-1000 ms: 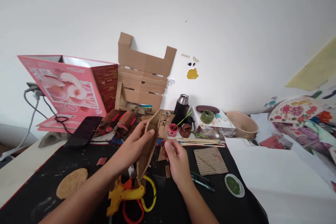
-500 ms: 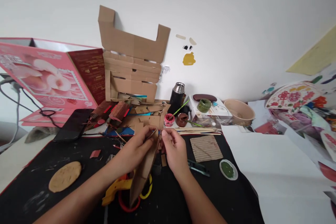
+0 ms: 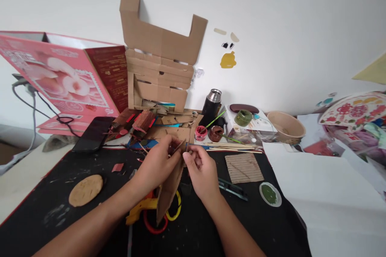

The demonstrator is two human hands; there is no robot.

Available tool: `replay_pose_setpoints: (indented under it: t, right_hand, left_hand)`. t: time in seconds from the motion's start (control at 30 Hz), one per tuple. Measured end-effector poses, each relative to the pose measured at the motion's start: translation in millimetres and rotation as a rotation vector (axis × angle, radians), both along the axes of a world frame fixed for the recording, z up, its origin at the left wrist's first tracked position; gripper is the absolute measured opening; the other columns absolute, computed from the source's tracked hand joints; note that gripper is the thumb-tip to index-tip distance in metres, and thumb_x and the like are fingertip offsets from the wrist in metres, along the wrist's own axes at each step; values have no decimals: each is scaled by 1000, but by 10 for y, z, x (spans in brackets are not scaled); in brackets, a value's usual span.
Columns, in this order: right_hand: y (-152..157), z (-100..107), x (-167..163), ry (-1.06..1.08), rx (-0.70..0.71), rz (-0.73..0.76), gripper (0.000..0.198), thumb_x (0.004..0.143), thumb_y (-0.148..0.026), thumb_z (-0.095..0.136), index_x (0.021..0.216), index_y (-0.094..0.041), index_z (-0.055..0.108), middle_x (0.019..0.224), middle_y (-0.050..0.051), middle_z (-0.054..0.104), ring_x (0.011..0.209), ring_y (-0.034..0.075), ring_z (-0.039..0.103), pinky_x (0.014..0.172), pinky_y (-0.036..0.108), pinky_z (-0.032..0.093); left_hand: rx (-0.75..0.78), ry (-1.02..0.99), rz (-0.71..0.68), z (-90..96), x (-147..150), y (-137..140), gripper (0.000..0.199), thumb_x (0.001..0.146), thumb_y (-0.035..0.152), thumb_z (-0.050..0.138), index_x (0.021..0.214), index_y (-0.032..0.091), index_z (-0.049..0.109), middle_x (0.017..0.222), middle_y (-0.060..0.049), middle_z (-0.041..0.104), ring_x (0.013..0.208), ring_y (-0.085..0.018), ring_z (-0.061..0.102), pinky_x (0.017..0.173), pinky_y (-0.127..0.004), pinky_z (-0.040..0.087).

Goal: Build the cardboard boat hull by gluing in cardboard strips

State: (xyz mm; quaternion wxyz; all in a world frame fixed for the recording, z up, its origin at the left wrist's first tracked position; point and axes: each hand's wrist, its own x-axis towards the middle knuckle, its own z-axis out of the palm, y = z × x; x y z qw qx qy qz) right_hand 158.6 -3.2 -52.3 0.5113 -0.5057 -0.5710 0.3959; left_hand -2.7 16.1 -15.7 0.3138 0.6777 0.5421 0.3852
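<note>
My left hand (image 3: 164,160) is closed around the upper part of a piece of brown cardboard (image 3: 169,190), which stands on edge and narrows toward me. At its far end, my right hand (image 3: 201,168) has thumb and fingers pinched together beside the edge; whatever is between those fingertips is too small to make out. Below the cardboard lie scissors with red and yellow handles (image 3: 174,213) and a yellow tool (image 3: 137,210), both partly covered. To the right of my right hand rests a dark utility knife (image 3: 233,189).
A flat tan clay disc (image 3: 86,190) lies left on the black mat. Rightward are corrugated cardboard (image 3: 243,168), a lid of green paint (image 3: 270,194) and white paper (image 3: 325,184). Behind stand paint jars (image 3: 216,133), a black flask (image 3: 211,106), a bowl (image 3: 286,126) and a pink box (image 3: 63,76).
The view has swung slightly left, so the surroundings sit farther right. Both hands stay at the far end of the cardboard, with the right fingertips a little lower along its edge.
</note>
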Motion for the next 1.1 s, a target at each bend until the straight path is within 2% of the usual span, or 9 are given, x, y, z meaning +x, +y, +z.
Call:
replay_pose_setpoints:
  t: [0.13,0.27,0.37,0.53,0.73,0.93,1.1]
  right_hand:
    - [-19,-13,-7,-134,31,-58,31,99,-47,64,104,-18,74,69,-1,63,61,17,58,56,26,43]
    - [-21,-10,-3,-143,29,-60,31,99,-47,63,103,-19,74,70,0,66,60,16,59,56,26,44]
    - [-28,10,-5,-150,22,-69,31,99,-48,64,102,-19,74,67,-1,63,57,15,56,52,25,40]
    - [-37,48,-23,-119,17,-81,29,97,-47,64,98,-19,72,62,-4,57,51,14,49,47,25,37]
    - [-27,49,-46,-82,46,-115,27,94,-43,68,106,-19,71,62,-6,55,50,14,48,49,25,41]
    - [-45,78,-63,-101,112,-130,22,94,-40,68,102,-20,72,57,-8,50,48,13,45,48,25,38]
    - [-50,50,-74,-44,122,-141,23,94,-38,69,106,-19,72,61,-6,53,50,13,48,49,25,40]
  left_hand:
    - [-1,48,-20,14,11,-44,12,92,30,59,100,24,65,91,-2,77,84,-23,74,76,-34,53]
    - [6,63,-14,30,3,-58,12,92,29,60,100,24,67,90,-1,77,84,-23,74,77,-34,52]
    - [23,81,13,41,7,-58,12,90,28,61,99,23,67,90,-2,77,84,-23,73,76,-34,52]
    - [54,96,23,46,19,-62,9,89,26,61,97,23,65,87,-1,75,81,-22,72,73,-33,50]
    - [47,98,5,37,18,-59,13,93,28,60,103,23,67,89,-2,76,82,-22,73,74,-32,51]
    - [50,94,-2,39,11,-56,10,96,31,60,95,23,67,85,-3,77,79,-22,73,70,-31,50]
    - [50,95,-5,58,15,-68,10,95,29,61,91,22,67,82,-2,75,77,-21,72,69,-30,48]
